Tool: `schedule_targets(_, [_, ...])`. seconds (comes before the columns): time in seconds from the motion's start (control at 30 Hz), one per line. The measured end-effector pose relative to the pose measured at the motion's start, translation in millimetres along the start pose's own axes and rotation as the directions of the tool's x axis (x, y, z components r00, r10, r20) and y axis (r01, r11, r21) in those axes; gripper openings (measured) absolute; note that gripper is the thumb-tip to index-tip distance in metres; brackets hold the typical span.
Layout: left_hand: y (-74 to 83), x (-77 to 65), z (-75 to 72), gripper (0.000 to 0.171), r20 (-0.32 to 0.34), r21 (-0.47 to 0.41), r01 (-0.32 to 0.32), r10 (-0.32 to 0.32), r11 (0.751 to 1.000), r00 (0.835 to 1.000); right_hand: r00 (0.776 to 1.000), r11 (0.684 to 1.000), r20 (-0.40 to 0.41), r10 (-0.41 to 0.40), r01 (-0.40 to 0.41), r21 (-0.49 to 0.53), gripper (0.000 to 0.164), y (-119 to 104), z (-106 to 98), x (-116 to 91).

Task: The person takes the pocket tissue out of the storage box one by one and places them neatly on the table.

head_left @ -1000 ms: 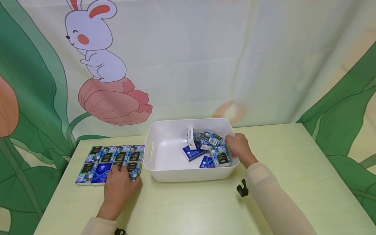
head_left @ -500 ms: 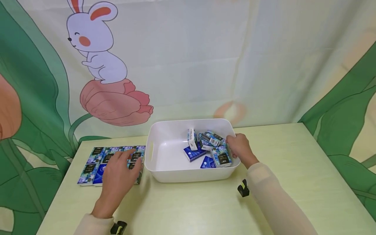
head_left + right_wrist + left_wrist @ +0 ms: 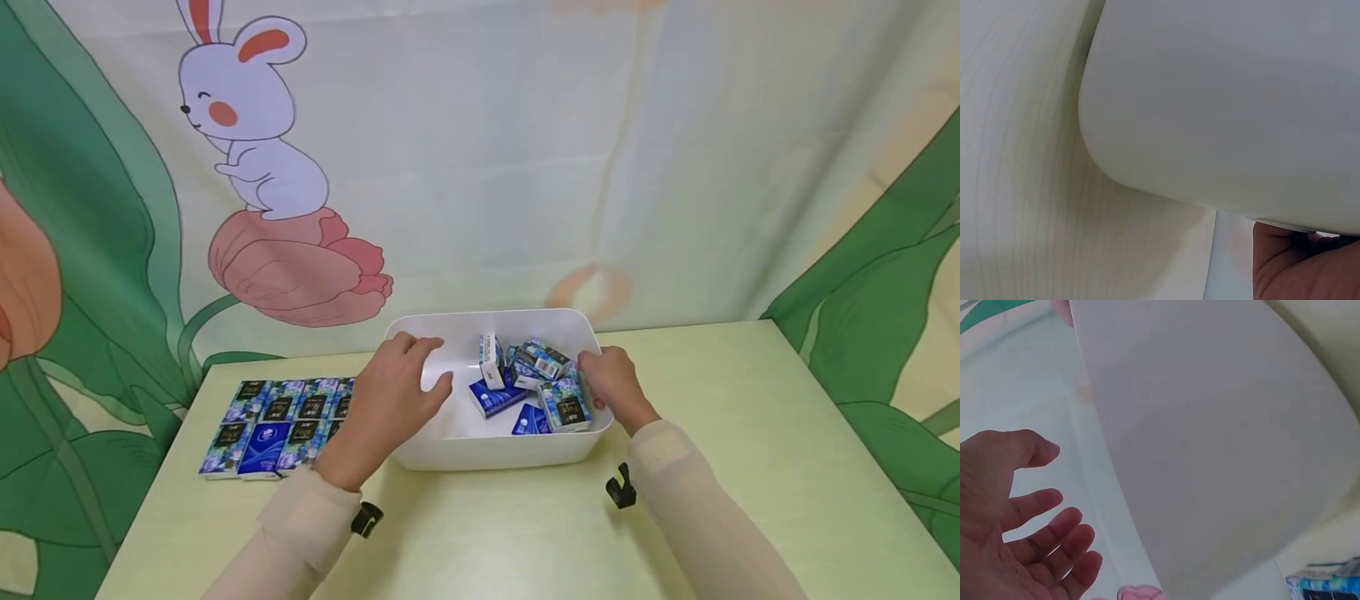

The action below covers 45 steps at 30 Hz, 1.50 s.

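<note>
A white plastic bin (image 3: 495, 456) stands on the table, holding a loose heap of tissue packs (image 3: 566, 408), mostly flowered with a few plain blue. My right hand (image 3: 615, 385) grips the bin's right end at the rim, and the right wrist view shows its fingers (image 3: 1310, 269) curled at the handle opening. Over the bin's left end hovers my left hand (image 3: 393, 396), thumb and fingers apart with nothing between them. The left wrist view also shows that hand (image 3: 1029, 531) empty beside the bin wall (image 3: 1210, 444).
Left of the bin lie two neat rows of tissue packs (image 3: 225, 446), flowered except for one blue pack (image 3: 264, 446). My left forearm partly covers their right end. A curtain (image 3: 480, 167) printed with a rabbit hangs right behind the table (image 3: 750, 417).
My left hand has lifted off the rows of packs and moved right, over the bin's left end. The right hand keeps its hold on the bin, which stays in place.
</note>
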State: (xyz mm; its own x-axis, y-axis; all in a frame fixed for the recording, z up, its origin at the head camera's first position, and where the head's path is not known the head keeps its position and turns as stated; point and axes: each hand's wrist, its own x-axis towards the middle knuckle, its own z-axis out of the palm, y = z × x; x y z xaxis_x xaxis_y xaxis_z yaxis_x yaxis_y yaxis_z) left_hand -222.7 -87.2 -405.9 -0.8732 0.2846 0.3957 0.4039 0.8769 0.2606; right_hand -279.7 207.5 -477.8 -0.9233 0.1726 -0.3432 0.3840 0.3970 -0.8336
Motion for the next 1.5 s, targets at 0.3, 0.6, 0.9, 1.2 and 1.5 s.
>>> schedule_targets(0.3, [17.2, 28.6, 22.3, 0.05, 0.16, 0.001, -0.021, 0.021, 1.0, 0.987, 1.0, 1.0, 0.002, 0.014, -0.014, -0.019, 0.025, -2, 2, 0])
schedule_targets(0.6, [22.8, 45.6, 52.5, 0.061, 0.327, -0.004, -0.015, 0.015, 1.0, 0.945, 1.0, 0.999, -0.007, 0.019, -0.019, -0.033, 0.025, -2, 0, 0])
schedule_targets(0.9, [21.9, 52.4, 78.4, 0.066, 0.438, 0.06, -0.097, 0.062, 0.993, 0.897, 0.999, 0.999, -0.012, 0.029, -0.03, -0.031, 0.024, 0, 0, 2])
schedule_targets(1.2, [10.9, 49.1, 93.2, 0.051, 0.383, 0.114, 0.065, -0.104, 0.991, 0.918, 0.999, 0.998, -0.024, 0.024, -0.025, -0.05, 0.025, -1, 1, 2])
schedule_targets(1.5, [12.8, 46.3, 99.3, 0.057, 0.424, 0.087, 0.253, -0.265, 0.964, 0.866, 0.999, 0.999, -0.019, 0.03, -0.031, -0.044, 0.023, -1, 1, 0])
